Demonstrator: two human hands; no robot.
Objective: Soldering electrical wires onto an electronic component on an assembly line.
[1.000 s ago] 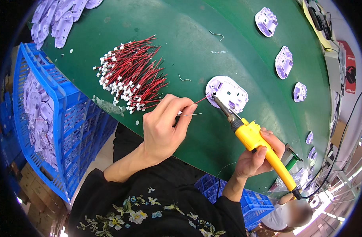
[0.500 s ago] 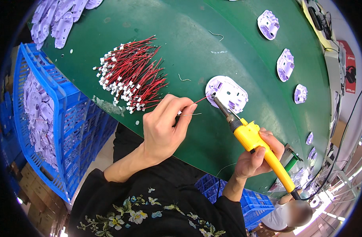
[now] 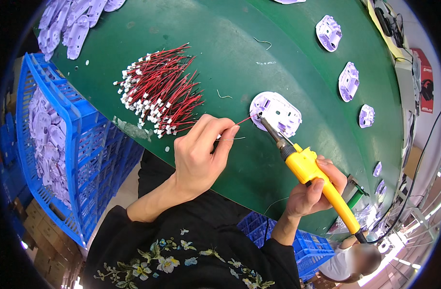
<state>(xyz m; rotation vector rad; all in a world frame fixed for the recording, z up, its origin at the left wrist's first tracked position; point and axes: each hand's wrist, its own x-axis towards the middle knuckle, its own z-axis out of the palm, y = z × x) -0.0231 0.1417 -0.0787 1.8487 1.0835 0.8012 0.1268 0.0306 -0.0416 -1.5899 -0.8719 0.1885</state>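
Soldering a red wire to a lilac plastic part

The left hand (image 3: pixel 199 154) pinched a thin red wire (image 3: pixel 243 120), its end touching the pale lilac part (image 3: pixel 278 111) on the green desk (image 3: pixel 239 53); the right hand (image 3: pixel 312 192) gripped a yellow soldering iron (image 3: pixel 317 179), tip on the part.

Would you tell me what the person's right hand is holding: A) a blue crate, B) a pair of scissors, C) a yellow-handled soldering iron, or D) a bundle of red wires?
C: the right hand grips a yellow-handled soldering iron, its tip at the pale purple plastic part.
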